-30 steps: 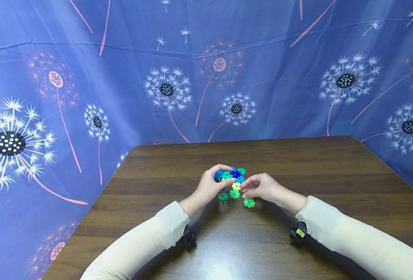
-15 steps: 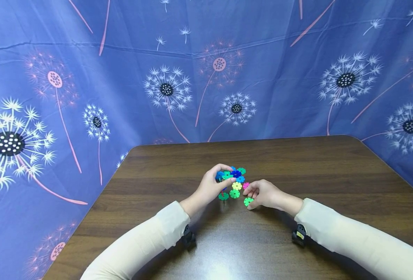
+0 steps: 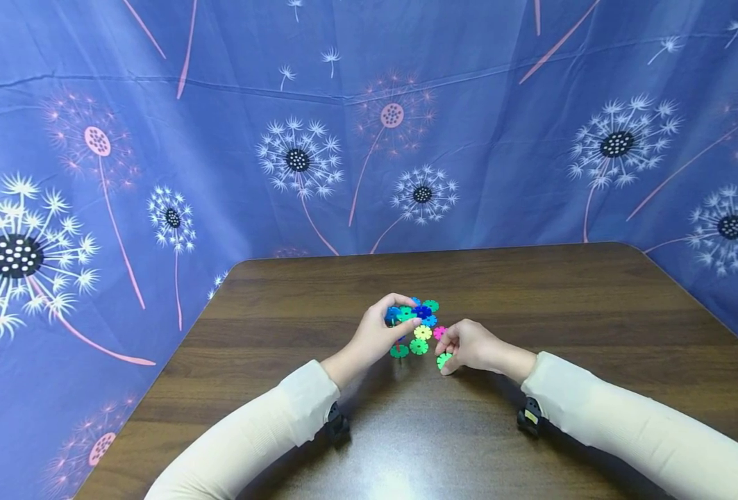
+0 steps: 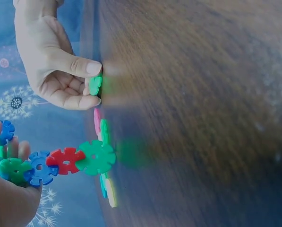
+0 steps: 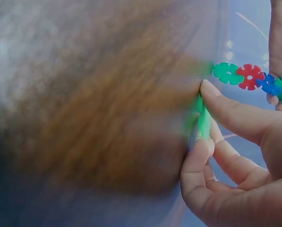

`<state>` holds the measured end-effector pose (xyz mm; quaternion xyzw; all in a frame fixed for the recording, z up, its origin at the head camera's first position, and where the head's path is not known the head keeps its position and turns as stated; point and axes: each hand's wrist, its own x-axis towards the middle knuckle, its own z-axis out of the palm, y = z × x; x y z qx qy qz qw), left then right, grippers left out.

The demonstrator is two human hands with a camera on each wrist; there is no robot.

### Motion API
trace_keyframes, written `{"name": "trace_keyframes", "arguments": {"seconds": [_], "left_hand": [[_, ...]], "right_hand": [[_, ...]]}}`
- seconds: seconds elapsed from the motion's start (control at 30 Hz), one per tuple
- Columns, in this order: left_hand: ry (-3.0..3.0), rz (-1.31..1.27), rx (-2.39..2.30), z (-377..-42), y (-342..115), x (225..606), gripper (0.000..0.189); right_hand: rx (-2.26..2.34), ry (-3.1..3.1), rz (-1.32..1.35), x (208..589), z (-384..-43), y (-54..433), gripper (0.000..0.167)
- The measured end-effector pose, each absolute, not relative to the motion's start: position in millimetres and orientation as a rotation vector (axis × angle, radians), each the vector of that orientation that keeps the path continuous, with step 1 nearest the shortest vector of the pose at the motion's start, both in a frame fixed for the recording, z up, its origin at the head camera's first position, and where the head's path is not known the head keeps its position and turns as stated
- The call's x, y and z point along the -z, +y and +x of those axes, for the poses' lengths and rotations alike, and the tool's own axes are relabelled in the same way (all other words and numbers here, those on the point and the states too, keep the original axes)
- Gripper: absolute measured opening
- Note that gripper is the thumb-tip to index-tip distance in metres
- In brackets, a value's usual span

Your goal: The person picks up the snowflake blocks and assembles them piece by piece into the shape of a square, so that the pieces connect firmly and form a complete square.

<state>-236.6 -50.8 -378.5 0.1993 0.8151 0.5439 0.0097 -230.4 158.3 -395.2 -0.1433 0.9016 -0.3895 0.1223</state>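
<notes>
Inspected left to right, head view first. Left of centre, the left hand (image 3: pixel 371 337) has its thumb and fingers curled about a joined piece (image 3: pixel 405 314) of notched discs, held over the middle of the table (image 3: pixel 531 292); the grip has little gap to spare and appears secure. A run of discs leads down from it (the left wrist view shows it best), ending in a red disc (image 4: pixel 61 163) linked to an end green disc (image 4: pixel 96 157) at the table surface.

At the centre of the frame, just beside the joined piece, lie a yellow disc (image 3: pixel 423 332) and, below it, a loose green disc (image 3: pixel 418 346). A pink disc (image 3: pixel 440 333) lies further right, close to the other hand's fingers.

Right of centre, the right hand (image 3: pixel 476 345) has its grip drawn in to 1 disc's width, pinching a picked green disc (image 3: pixel 443 360) by its edges. Whether that disc is clear of the table cannot be confirmed.

Finding: the step in hand is judged to be picking up 1 more disc for joining. The next move would call for lifting it without nudging the pink disc, then lining up notch with notch while the left hand steadies the joined piece.
</notes>
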Motion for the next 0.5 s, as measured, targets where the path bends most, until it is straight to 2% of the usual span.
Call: {"name": "trace_keyframes", "arguments": {"seconds": [0.33,0.5], "left_hand": [[2.555,0.624,-1.701,-236.1,-50.4,378.4,0.026],[2.538,0.628,-1.704,-236.0,-49.5,379.3,0.026]], "right_hand": [[1.338,2.412,-0.337,396.8,-236.6,168.2,0.011],[1.475,2.260,-0.275,390.6,-239.1,171.2,0.015]]}}
